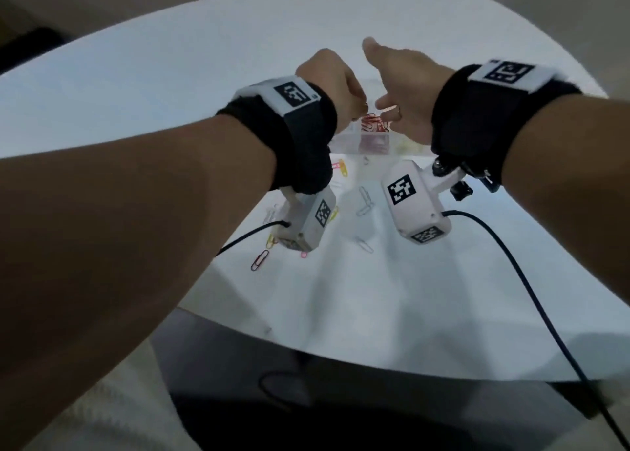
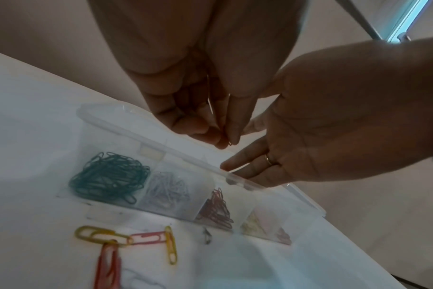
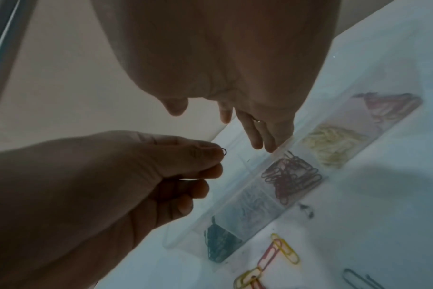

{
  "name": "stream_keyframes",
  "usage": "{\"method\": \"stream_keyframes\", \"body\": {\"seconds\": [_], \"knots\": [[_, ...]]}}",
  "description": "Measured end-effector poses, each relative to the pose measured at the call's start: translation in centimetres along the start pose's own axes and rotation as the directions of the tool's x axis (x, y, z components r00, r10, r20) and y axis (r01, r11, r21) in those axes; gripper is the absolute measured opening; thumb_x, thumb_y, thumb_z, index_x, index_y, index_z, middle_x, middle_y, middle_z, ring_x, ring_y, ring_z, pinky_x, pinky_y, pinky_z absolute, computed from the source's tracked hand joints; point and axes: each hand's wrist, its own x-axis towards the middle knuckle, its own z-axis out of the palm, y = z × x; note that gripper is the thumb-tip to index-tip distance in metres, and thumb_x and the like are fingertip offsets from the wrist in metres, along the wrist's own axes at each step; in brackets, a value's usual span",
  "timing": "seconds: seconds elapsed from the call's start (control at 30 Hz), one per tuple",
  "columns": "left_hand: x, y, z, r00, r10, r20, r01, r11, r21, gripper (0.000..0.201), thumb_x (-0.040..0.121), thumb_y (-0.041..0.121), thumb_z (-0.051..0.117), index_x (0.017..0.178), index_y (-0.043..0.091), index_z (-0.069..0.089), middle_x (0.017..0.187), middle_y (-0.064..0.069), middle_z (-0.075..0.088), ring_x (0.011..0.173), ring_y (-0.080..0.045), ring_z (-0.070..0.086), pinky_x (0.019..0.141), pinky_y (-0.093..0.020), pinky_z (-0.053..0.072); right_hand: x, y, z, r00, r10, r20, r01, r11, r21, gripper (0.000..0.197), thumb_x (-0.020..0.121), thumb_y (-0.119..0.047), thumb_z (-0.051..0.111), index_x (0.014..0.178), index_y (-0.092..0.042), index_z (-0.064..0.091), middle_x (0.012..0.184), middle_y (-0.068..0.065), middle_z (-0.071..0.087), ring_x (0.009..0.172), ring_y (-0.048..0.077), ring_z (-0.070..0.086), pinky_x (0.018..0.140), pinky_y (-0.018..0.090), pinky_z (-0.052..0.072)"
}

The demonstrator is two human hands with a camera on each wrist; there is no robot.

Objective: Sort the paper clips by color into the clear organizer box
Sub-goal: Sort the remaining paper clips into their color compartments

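Paper clips already sorted fill a row of compartments in the clear organizer box (image 2: 176,154) on the white table (image 1: 170,75): dark green (image 2: 109,176), silver (image 2: 168,187), red (image 2: 215,209), then pale yellow (image 3: 334,142) and pink (image 3: 388,105). Above the box the left hand (image 2: 198,109) has its fingers curled, pinching a thin dark clip (image 3: 223,151) at the fingertips. The right hand (image 2: 321,127) is spread loose, fingers straight, its tips touching the box's rim. Loose yellow and red clips (image 2: 126,237) lie on the table just in front of the box.
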Motion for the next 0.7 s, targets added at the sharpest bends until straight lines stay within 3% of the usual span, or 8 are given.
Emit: {"method": "stream_keyframes", "body": {"seconds": [0.13,0.23,0.33,0.4,0.5,0.57,0.63,0.7], "knots": [[0.3,0.8,0.9,0.997,-0.001,-0.074,0.000,1.000,-0.016,0.010,0.086,0.019,0.066,0.090,0.018,0.075,0.080,0.003,0.071,0.075,-0.015,0.067,0.067,-0.022,0.054,-0.7,0.5,-0.8,0.990,-0.105,-0.092,0.106,0.994,0.011,0.064,0.097,-0.055,0.034,0.147,-0.015,0.032,0.138,0.009,0.050,0.126,0.024,0.048,0.111,0.044,0.034],[0.2,1.7,1.5,0.998,0.023,-0.054,-0.024,1.000,-0.011,0.015,0.088,0.019,0.065,0.100,0.019,0.072,0.079,0.007,0.066,0.080,-0.014,0.065,0.068,-0.019,0.050,-2.0,2.1,-2.1,0.951,-0.174,-0.255,0.215,0.966,0.141,0.028,0.096,-0.047,0.041,0.115,-0.026,0.047,0.119,0.001,0.059,0.115,0.018,0.055,0.105,0.041,0.041],[-0.2,1.7,2.2,0.995,0.094,0.020,-0.094,0.995,0.039,0.039,0.087,0.024,0.066,0.125,0.023,0.060,0.118,0.004,0.063,0.107,-0.014,0.060,0.088,-0.019,0.045,-3.6,5.0,-2.3,0.890,-0.224,-0.397,0.318,0.929,0.188,0.009,0.090,-0.025,0.050,0.096,-0.029,0.056,0.110,-0.002,0.066,0.100,0.011,0.061,0.095,0.036,0.050],[-0.9,1.6,2.2,0.990,0.142,0.007,-0.143,0.987,0.077,0.043,0.087,0.021,0.064,0.128,0.028,0.054,0.125,0.004,0.054,0.104,-0.013,0.056,0.082,-0.018,0.041,-4.6,7.0,-1.8,0.861,-0.277,-0.426,0.354,0.929,0.111,0.024,0.080,-0.006,0.049,0.079,-0.027,0.061,0.092,-0.001,0.069,0.083,0.009,0.061,0.082,0.029,0.050],[-3.0,0.9,2.0,0.981,0.185,-0.053,-0.179,0.979,0.103,0.027,0.083,0.015,0.060,0.108,0.026,0.058,0.101,0.006,0.048,0.080,-0.014,0.050,0.066,-0.022,0.039,-5.7,9.6,0.0,0.914,-0.312,-0.259,0.296,0.950,-0.101,0.042,0.073,0.008,0.042,0.070,-0.027,0.064,0.081,-0.006,0.066,0.082,0.009,0.059,0.079,0.020,0.042],[-4.9,-0.3,2.3,0.983,0.180,-0.040,-0.173,0.976,0.136,0.019,0.081,0.012,0.060,0.093,0.025,0.056,0.086,0.009,0.045,0.080,-0.015,0.049,0.062,-0.024,0.037,-6.1,10.6,1.2,0.961,-0.272,-0.056,0.240,0.914,-0.326,0.048,0.079,0.009,0.038,0.092,-0.024,0.069,0.102,-0.003,0.067,0.101,0.014,0.060,0.087,0.018,0.040],[-7.0,-1.9,3.1,0.986,0.158,0.047,-0.164,0.968,0.191,0.016,0.081,0.012,0.060,0.091,0.024,0.058,0.089,0.006,0.049,0.089,-0.018,0.052,0.071,-0.023,0.037,-6.4,11.0,2.0,0.965,-0.231,0.122,0.261,0.834,-0.486,0.048,0.081,0.006,0.042,0.118,-0.015,0.065,0.128,0.005,0.059,0.121,0.023,0.053,0.095,0.021,0.037],[-9.1,-3.7,4.2,0.975,0.142,0.170,-0.187,0.941,0.283,0.022,0.084,0.014,0.059,0.106,0.019,0.062,0.108,-0.004,0.053,0.101,-0.023,0.055,0.083,-0.027,0.040,-6.9,11.0,2.6,0.925,-0.273,0.262,0.376,0.751,-0.543,0.044,0.075,-0.004,0.046,0.115,-0.004,0.064,0.127,0.014,0.059,0.123,0.032,0.051,0.099,0.028,0.038]]}}
